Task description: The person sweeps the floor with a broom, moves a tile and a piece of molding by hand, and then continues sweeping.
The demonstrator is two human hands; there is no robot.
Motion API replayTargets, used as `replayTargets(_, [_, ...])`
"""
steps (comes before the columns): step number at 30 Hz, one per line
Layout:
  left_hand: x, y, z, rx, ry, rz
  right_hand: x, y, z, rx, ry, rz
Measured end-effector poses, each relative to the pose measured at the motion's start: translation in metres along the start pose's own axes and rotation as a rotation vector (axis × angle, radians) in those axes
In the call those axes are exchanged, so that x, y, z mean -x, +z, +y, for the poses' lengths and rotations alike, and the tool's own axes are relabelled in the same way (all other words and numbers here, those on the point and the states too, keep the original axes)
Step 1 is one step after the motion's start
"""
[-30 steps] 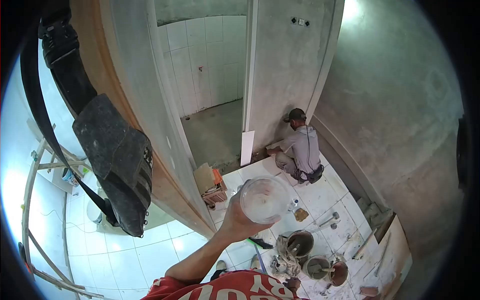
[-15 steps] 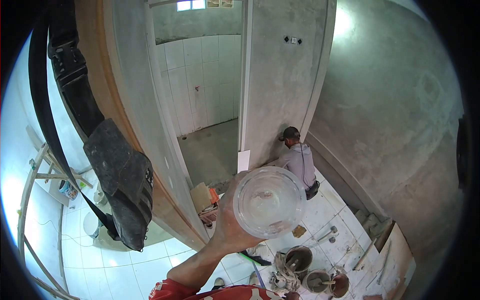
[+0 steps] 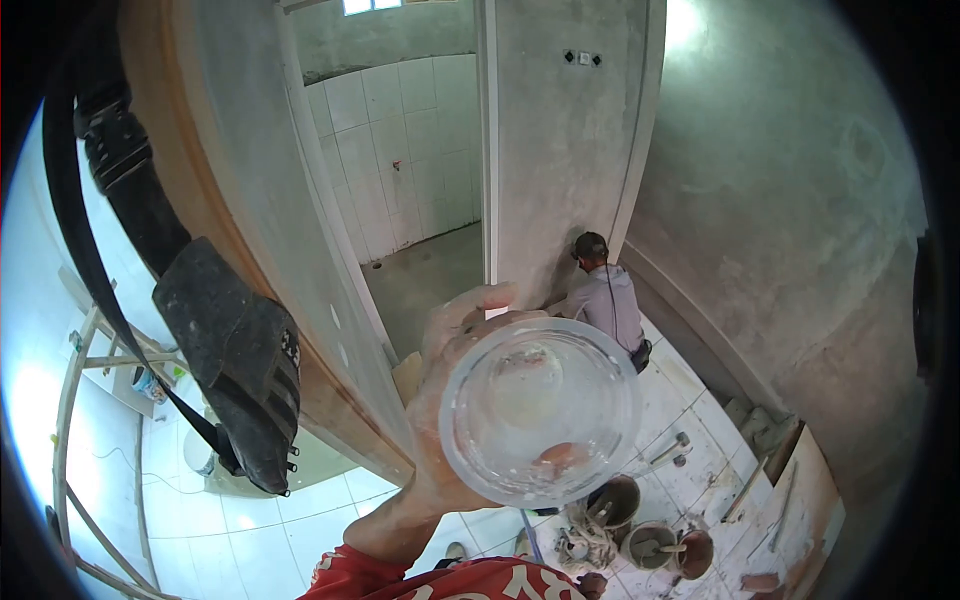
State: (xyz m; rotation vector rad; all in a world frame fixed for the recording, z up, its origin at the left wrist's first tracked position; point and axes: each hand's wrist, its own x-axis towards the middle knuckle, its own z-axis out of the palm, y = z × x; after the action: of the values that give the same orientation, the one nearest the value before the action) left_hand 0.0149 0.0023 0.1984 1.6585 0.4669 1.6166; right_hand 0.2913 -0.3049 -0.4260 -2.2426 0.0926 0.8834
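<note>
Here, left hand (image 3: pixel 440 400) grips clear cup (image 3: pixel 540 410); rim unobstructed.

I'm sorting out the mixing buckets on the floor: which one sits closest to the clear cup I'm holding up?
The dark bucket directly below the clear cup, its top hidden by the cup's rim; the grey bucket and reddish bucket sit further right.

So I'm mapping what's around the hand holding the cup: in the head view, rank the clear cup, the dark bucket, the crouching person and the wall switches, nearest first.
1. clear cup: gripped in the left hand.
2. dark bucket: on the floor, below and right of the hand.
3. crouching person: against the wall, beyond the cup.
4. wall switches: high on the wall, farthest.
</note>
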Motion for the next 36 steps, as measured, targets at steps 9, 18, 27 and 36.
replayTargets(9, [0.021, 0.002, -0.049, -0.032, 0.000, -0.039, -0.005, 0.003, 0.014, -0.005, 0.015, -0.005])
replayTargets(18, [0.017, 0.007, -0.048, 0.040, -0.040, 0.007, -0.009, 0.006, 0.003, 0.008, -0.006, -0.022])
replayTargets(27, [-0.026, 0.031, 0.005, -0.010, 0.071, -0.067, -0.009, 0.000, -0.016, 0.014, -0.050, -0.019])
replayTargets(36, [-0.054, 0.056, 0.084, 0.039, 0.599, -0.193, -0.006, -0.007, -0.071, 0.064, -0.133, -0.004])
